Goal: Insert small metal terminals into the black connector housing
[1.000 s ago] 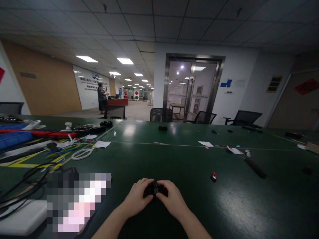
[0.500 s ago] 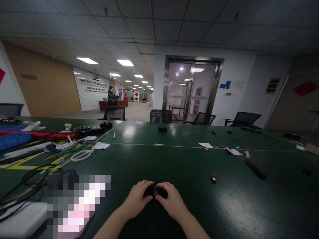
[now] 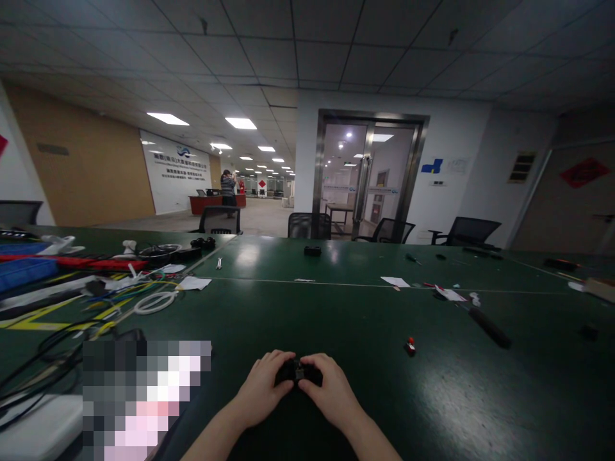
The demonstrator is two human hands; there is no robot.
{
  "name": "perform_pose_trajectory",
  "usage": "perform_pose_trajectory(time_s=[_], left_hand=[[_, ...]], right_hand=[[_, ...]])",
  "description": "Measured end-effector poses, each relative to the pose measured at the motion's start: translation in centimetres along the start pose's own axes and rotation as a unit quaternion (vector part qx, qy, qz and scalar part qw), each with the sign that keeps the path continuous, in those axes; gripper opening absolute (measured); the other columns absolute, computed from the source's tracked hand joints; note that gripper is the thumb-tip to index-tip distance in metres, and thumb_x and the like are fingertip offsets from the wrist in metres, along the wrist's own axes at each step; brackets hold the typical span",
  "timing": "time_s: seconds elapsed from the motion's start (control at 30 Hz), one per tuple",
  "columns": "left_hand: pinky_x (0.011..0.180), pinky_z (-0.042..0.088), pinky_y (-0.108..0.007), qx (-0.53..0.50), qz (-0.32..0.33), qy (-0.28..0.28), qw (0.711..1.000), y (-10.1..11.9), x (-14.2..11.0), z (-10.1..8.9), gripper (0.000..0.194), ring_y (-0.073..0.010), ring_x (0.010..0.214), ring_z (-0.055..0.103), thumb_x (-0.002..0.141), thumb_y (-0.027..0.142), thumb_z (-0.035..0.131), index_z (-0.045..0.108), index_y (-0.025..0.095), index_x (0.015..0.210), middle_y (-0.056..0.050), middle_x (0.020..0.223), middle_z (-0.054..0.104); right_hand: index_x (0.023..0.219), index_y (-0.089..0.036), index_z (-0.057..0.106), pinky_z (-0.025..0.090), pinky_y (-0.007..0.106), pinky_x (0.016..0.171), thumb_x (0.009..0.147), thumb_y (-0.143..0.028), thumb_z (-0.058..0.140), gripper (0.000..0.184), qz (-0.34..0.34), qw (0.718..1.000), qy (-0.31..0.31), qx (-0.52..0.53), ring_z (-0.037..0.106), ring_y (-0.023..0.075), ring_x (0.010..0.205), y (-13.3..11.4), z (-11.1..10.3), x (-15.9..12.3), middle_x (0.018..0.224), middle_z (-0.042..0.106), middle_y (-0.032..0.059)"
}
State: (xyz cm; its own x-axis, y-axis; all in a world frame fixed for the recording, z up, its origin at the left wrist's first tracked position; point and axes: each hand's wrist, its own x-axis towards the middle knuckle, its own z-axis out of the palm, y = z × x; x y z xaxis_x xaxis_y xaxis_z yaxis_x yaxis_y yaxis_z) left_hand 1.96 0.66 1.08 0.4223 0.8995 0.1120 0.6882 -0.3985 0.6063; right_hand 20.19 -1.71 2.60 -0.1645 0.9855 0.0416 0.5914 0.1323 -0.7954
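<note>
The small black piece [image 3: 298,371] was between the person's two hands, low in the middle of the view, over the green table [image 3: 365,320]. The left hand [image 3: 259,390] pinched its left end between thumb and fingers, and the right hand [image 3: 336,390] gripped the other end the same way, the thumbs on the near side and close together. A greyish middle section showed between the fingertips; the hands hid most of the rest. Whether the piece touched the tabletop could not be told.

As for how far things had come, the piece was in hand and not laid aside. Whether its sections were joined, loose or finished was too small and dark to judge.

To the right of the grip, and a little farther off, sat a small red-and-white item [image 3: 410,347]. Beyond that lay a dark-handled tool [image 3: 489,326] and a white paper [image 3: 449,293]. Left of the grip were a white coil [image 3: 154,303], black cables [image 3: 62,339] and a white case [image 3: 41,426]. A black block [image 3: 312,251] stood straight ahead, near the far edge.
</note>
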Motion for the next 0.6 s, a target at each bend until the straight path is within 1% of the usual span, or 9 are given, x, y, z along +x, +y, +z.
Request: perform_pose_trajectory(time_s=[0.17,0.33,0.5,0.6], left_hand=[[0.094,0.036,-0.034,0.01,-0.005,-0.003,1.0,0.26,-0.02,0.03,0.046,-0.0224,0.11,0.049,0.075,0.021,0.053,0.05,0.022,0.121,-0.006,0.119,0.055],[0.096,0.035,-0.037,0.003,-0.016,0.009,1.0,0.05,-0.04,0.23,0.054,-0.0232,0.111,0.048,0.074,0.019,0.053,0.043,0.021,0.127,-0.008,0.121,0.054],[0.094,0.036,-0.036,0.004,-0.003,0.001,1.0,-0.08,0.1,0.25,0.047,-0.0224,0.108,0.049,0.074,0.019,0.054,0.049,0.023,0.12,-0.006,0.118,0.056],[0.094,0.036,-0.035,0.002,-0.004,0.001,1.0,0.03,0.09,0.15,0.047,-0.0223,0.108,0.049,0.074,0.019,0.053,0.049,0.023,0.12,-0.006,0.118,0.056]], right_hand=[[0.104,-0.026,0.061,0.039,0.033,0.092,0.071,-0.021,0.059,0.034,-0.017,1.0,0.013,-0.009,0.053,0.0202,0.106,0.22,0.17,0.14,0.108,0.06,0.0002],[0.106,-0.026,0.061,0.04,0.033,0.091,0.071,-0.021,0.059,0.035,-0.011,1.0,0.011,-0.004,0.053,0.0198,0.106,0.29,0.12,0.15,0.109,0.06,-0.0001],[0.105,-0.027,0.061,0.04,0.033,0.091,0.071,-0.022,0.06,0.035,-0.009,1.0,0.009,0.002,0.053,0.0199,0.106,0.28,0.06,0.11,0.109,0.06,-0.0002],[0.106,-0.028,0.06,0.04,0.033,0.092,0.071,-0.022,0.06,0.036,-0.01,1.0,0.013,0.006,0.052,0.0196,0.106,0.36,0.14,0.11,0.11,0.06,-0.0005]])
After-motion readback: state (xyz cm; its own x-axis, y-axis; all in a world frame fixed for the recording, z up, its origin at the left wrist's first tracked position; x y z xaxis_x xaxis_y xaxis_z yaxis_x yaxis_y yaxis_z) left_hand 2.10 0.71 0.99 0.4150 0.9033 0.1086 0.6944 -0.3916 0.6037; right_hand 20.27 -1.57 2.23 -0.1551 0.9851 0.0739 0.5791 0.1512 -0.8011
